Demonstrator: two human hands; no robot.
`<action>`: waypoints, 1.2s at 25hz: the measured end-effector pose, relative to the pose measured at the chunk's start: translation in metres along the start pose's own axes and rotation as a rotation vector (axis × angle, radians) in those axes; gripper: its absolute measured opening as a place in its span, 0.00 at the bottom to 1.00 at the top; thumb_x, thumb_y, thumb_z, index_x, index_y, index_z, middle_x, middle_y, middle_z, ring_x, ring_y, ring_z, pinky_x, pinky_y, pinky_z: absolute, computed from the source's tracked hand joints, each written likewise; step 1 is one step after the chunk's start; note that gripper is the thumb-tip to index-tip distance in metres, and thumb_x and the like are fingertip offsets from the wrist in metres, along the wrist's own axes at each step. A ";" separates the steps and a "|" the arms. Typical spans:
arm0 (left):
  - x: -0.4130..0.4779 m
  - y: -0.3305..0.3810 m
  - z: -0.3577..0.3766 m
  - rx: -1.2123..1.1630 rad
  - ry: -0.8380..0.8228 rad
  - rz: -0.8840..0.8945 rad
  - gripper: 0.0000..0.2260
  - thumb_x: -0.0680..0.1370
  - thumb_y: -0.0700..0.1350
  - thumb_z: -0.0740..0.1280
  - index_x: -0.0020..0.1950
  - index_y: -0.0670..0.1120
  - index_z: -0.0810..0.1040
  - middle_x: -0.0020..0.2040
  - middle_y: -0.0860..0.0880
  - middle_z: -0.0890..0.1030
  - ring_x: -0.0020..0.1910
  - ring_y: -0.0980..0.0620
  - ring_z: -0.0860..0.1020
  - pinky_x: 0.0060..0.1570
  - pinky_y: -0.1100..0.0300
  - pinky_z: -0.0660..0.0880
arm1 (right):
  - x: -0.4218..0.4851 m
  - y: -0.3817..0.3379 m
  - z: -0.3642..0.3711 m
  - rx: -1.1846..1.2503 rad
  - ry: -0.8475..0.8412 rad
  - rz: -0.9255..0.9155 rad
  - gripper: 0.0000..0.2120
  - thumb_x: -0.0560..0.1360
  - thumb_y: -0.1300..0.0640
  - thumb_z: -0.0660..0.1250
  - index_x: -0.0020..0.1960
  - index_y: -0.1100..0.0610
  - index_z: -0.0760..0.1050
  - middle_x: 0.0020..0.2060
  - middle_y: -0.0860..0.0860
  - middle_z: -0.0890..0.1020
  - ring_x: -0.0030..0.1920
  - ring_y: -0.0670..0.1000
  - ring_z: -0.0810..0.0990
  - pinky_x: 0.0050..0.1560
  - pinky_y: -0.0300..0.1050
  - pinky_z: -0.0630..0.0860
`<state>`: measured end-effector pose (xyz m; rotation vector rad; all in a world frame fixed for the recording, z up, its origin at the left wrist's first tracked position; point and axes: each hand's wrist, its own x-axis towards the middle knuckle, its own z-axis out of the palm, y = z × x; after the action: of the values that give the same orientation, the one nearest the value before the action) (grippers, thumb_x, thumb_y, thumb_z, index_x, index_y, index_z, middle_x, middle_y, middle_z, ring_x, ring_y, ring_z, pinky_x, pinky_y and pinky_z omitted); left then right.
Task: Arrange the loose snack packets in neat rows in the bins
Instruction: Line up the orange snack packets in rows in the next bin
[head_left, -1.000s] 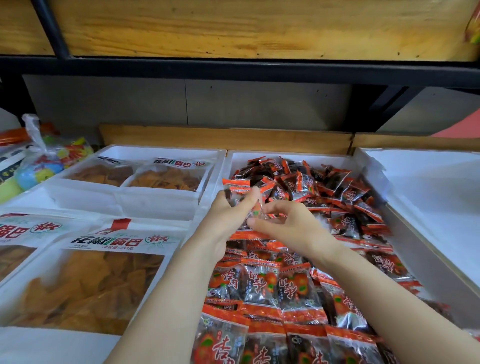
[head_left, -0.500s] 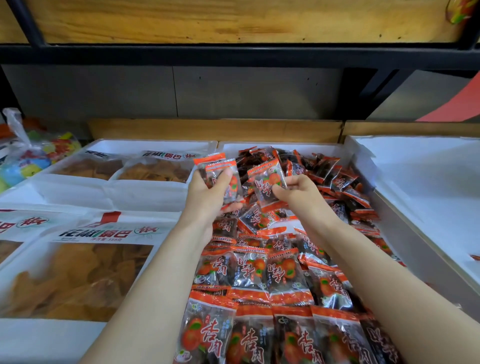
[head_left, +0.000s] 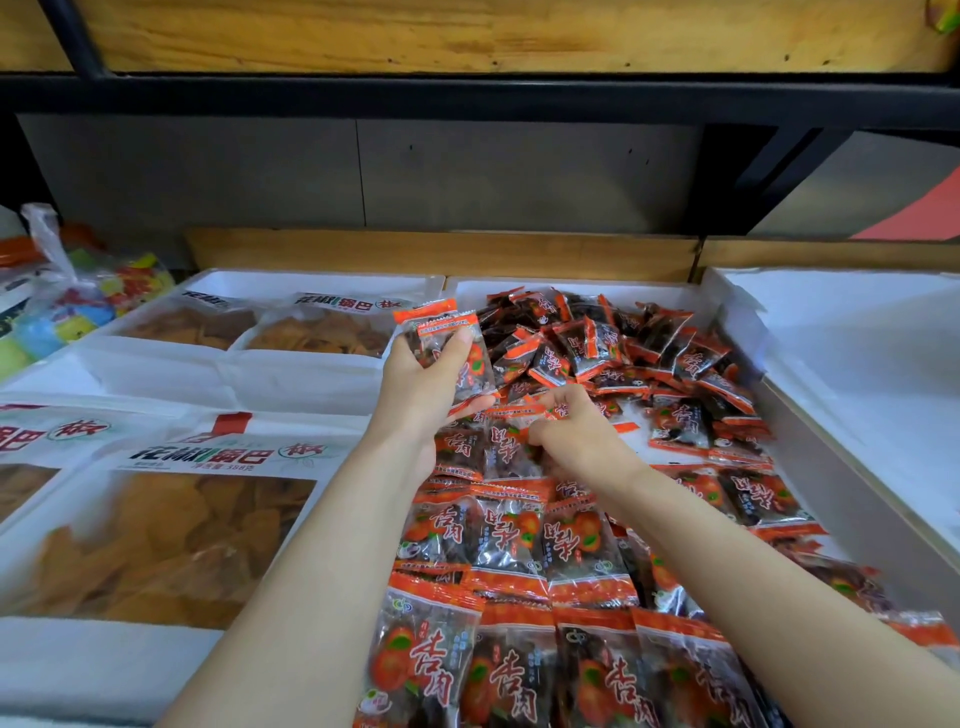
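Now lowered since half a second ago: right hand (head_left: 576, 436), down onto loose heap (head_left: 623, 353) inside middle bin (head_left: 571, 285), fingers (head_left: 563, 399) curled, pinching loose packet (head_left: 524, 413) by its orange edge. Unchanged: left hand (head_left: 415, 400) raised over bin's left rim, fingers wrapped round held stack (head_left: 434, 322), two top edges countable. Packets: clear film, orange sealed ends, dark fruit, red characters. Heap at bin's back; neat rows (head_left: 519, 540), at least three, at front. Left of bin: four large crisp bags (head_left: 156, 545).
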<state>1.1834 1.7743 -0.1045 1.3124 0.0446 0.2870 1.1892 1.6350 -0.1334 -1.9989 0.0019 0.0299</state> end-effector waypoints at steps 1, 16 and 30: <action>-0.001 0.001 0.000 0.000 -0.003 -0.009 0.09 0.79 0.47 0.67 0.59 0.49 0.74 0.52 0.51 0.81 0.43 0.55 0.82 0.37 0.60 0.82 | 0.001 0.002 -0.001 -0.022 0.004 -0.014 0.11 0.76 0.60 0.63 0.56 0.56 0.65 0.29 0.50 0.70 0.30 0.49 0.68 0.36 0.46 0.72; -0.012 -0.004 0.010 0.232 -0.141 -0.051 0.15 0.78 0.55 0.67 0.61 0.50 0.74 0.55 0.51 0.80 0.44 0.56 0.80 0.29 0.67 0.76 | -0.011 -0.018 -0.020 0.147 -0.054 -0.318 0.15 0.78 0.47 0.60 0.54 0.59 0.75 0.41 0.52 0.80 0.40 0.47 0.77 0.45 0.40 0.78; -0.007 -0.006 0.010 0.143 -0.099 -0.127 0.17 0.79 0.41 0.66 0.67 0.48 0.69 0.65 0.46 0.76 0.28 0.57 0.82 0.41 0.56 0.82 | 0.008 0.007 -0.063 -0.353 0.081 -0.112 0.04 0.76 0.61 0.66 0.43 0.58 0.73 0.36 0.53 0.80 0.32 0.46 0.77 0.29 0.33 0.71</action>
<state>1.1793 1.7615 -0.1083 1.4572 0.0656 0.1120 1.1986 1.5747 -0.1133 -2.3484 -0.0672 -0.1311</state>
